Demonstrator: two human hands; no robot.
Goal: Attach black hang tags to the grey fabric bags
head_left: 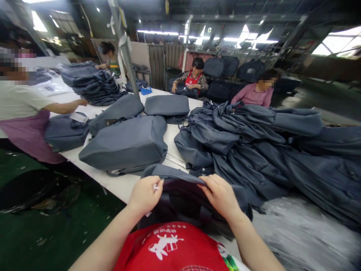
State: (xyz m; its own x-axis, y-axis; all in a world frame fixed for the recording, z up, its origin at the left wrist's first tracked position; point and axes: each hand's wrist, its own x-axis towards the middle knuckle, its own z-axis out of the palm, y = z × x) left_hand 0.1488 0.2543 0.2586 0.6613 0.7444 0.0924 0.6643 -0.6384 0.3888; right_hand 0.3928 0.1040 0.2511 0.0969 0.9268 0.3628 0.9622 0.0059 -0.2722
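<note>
A dark blue-grey bag point(172, 173) lies in front of my red apron, its dark inside facing me. My left hand point(145, 192) is closed at the left part of the bag's edge. A small white bit shows between its fingers, too small to name. On the right, my right hand point(221, 194) pinches the same edge between thumb and fingers. The edge is stretched between both hands. Just beyond, a filled-out grey bag point(124, 141) lies on its side on the white table point(118, 186).
A large heap of limp grey bags point(254, 150) covers the right side. Clear plastic sheeting point(304, 229) lies at the lower right. Further back are more bags point(166, 105) and a tall stack point(90, 82). A co-worker in a purple apron point(31, 133) stands left; others sit across the table.
</note>
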